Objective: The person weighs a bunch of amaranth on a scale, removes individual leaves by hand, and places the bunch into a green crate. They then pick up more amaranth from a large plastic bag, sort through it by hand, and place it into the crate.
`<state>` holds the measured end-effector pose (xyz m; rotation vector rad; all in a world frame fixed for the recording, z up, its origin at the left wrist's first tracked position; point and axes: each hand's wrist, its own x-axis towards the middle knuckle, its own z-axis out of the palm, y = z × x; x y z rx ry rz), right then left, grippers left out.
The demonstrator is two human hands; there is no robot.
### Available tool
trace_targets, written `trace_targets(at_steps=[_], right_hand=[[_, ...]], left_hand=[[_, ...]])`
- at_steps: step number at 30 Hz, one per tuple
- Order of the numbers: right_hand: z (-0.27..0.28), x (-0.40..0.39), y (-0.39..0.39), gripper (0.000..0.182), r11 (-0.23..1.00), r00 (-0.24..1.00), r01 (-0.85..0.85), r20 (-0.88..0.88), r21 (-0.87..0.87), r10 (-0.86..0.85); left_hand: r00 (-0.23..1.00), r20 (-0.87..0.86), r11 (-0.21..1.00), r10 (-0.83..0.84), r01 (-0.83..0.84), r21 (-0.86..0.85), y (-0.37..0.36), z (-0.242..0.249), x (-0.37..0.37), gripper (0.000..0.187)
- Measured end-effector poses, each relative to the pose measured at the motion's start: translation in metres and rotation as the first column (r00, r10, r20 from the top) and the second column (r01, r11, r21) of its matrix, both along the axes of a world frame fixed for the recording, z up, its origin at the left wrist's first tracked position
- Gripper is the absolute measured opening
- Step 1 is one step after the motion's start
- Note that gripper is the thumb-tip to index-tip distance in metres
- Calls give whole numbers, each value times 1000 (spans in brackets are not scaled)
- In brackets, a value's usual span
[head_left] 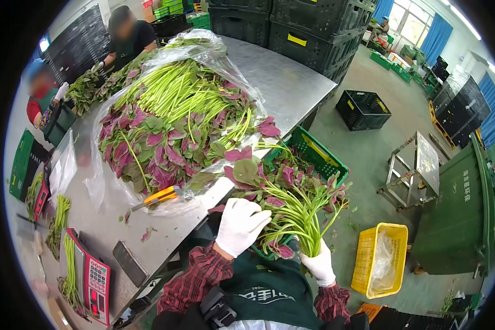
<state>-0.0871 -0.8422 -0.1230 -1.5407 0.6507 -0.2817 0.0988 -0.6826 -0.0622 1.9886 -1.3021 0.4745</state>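
Right hand (pixel 319 265): white glove, fist clenched round the stem ends of a bunch of red amaranth (pixel 291 195), held low in front of the green apron (pixel 269 291).
Left hand (pixel 240 224): white glove, fingers spread flat on the leafy side of the same bunch; resting on it, not clamped.
Bunch position: off the table edge, over the green crate (pixel 319 157), leaves fanned up and away, green stems converging in the right fist.
Handling note (judgement): keep the right fist firm at the stem bases so ends stay level; let the left palm comb and press loose leaves inward rather than pull, since the stems look thin and apt to snap.
Table (pixel 280 82): steel, carries a large heap of amaranth (pixel 170 121) on clear plastic sheeting, stems pointing toward the far end.
Scissors (pixel 158 197): one pair, orange handles, lying at the heap's near edge, untouched.
Scales (pixel 93 283): one red weighing scale with keypad, at the near left of the table; small green stem bundles beside it.
Floor: one yellow basket (pixel 380 258) with a plastic liner, one black crate (pixel 363 110) alone, one green wheeled bin (pixel 456 214), one small steel stand (pixel 415 170).
Stacks: black crates piled behind the table; number unclear.
People: two co-workers at the far left end of the table, each handling greens.
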Motion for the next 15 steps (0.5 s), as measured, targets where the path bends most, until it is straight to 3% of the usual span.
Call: trace_targets(at_steps=[8,11,13,15], right_hand=[[-9,-4,-1,36,995,999,-55,-9,-87,54],[-1,-2,-1,35,993,998,-60,-33,-104,57],[1,-2,-1,34,985,997,-53,-68,-162,42],[-1,-2,-2,35,984,996,-53,-73,-168,41]], left_hand=[[990,141,980,15,-42,195,-19,-12,-5,11],[995,97,977,3,-24,213,-21,-14,-5,13],[997,-79,996,-8,15,84,-20,-7,-8,13],[996,-85,996,-36,43,83,-18,1,-12,13]])
